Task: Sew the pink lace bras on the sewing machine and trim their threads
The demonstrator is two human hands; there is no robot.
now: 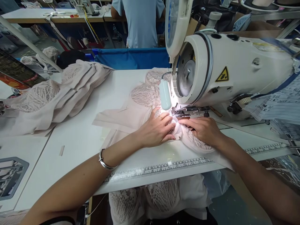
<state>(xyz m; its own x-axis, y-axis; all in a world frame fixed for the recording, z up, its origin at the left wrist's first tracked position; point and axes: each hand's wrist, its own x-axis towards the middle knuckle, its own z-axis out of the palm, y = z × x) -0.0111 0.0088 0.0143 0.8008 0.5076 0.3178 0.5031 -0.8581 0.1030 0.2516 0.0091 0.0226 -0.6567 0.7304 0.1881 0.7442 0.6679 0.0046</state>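
Observation:
A pale pink lace bra (143, 94) lies under the needle area of a white sewing machine (236, 65), bunched around the presser foot (174, 112). My left hand (159, 128), with a ring on one finger, presses and grips the bra's fabric just left of the foot, its fingers curved. To the right of the foot, my right hand (204, 130) holds the same bra by its edge, fingertips close to the needle. One lace cup (195, 140) bulges out below my right hand. The needle tip is lost in the bright lamp glare.
Stacked lace bra pieces (77, 84) lie at the left. A printed measuring tape (161, 168) runs along the table's front edge. More lace pieces (161, 195) hang over my lap. A blue cloth bin (133, 57) and a seated person (142, 23) are beyond the table.

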